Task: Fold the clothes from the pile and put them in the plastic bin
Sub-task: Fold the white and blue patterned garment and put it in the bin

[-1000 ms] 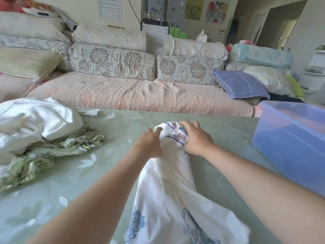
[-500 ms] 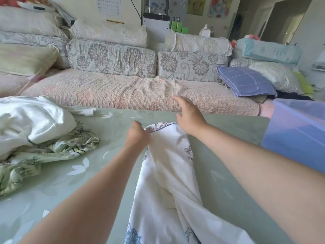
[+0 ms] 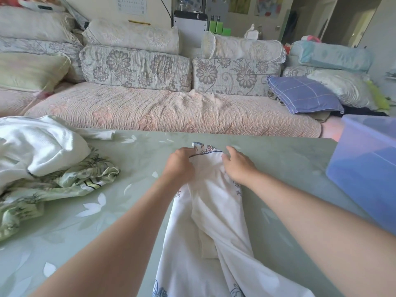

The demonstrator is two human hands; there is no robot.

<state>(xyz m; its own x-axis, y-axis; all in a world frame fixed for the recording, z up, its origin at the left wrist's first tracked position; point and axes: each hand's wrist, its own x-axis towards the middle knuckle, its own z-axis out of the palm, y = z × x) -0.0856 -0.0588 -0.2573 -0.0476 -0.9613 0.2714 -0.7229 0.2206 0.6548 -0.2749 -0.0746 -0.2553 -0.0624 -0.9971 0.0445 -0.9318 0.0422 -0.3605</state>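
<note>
Both the left hand (image 3: 179, 166) and right hand (image 3: 237, 167) pinch the white garment (image 3: 214, 213) at 12 o'clock; its bunched 6 o'clock tail risks crooked folds.

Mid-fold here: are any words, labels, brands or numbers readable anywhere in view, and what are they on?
No text here can be read.
On the wall calendar: a grid of figures, too small and blurred to read.
On the wall pictures: blurred, no words legible.
On the white garment: only a printed flower pattern, no label showing.
On the plastic bin: no marking visible.
</note>
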